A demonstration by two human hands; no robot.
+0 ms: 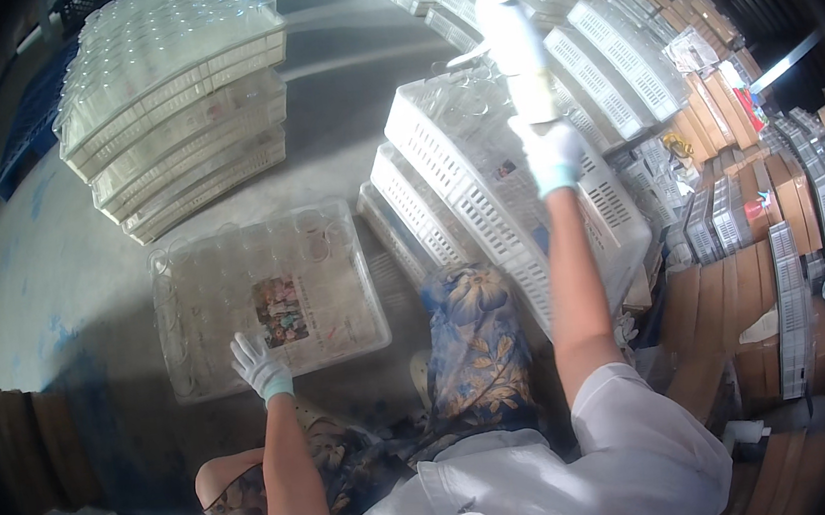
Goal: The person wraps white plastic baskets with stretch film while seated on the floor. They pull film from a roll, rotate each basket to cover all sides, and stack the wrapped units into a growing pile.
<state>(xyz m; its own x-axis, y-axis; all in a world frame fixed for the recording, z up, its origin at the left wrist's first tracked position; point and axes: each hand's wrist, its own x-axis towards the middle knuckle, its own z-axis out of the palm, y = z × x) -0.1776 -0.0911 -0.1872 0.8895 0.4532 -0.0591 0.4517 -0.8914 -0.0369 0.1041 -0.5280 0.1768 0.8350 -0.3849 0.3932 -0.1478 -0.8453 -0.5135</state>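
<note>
My left hand (261, 364), in a white glove with a mint cuff, is spread with fingers apart at the near edge of a pale plastic crate (379, 299). Clear round containers line that crate's left and far sides, and a printed picture sheet (282, 312) lies inside. My right hand (550, 149), gloved alike, reaches out over a taller stack of white slotted crates (449, 178). A long, glaring white object (514, 43) extends beyond its fingers; glare hides its kind and the grip. Clear round containers (471, 97) stand at the stacked crate's far end.
Left of the far floor stands a stack of pale crates (177, 101) topped with clear containers, beside a blue pallet (29, 124). More white crates (626, 61) and cardboard boxes (734, 299) crowd the right side. My patterned-cloth-covered knee (472, 326) is between the two near crate groups.
</note>
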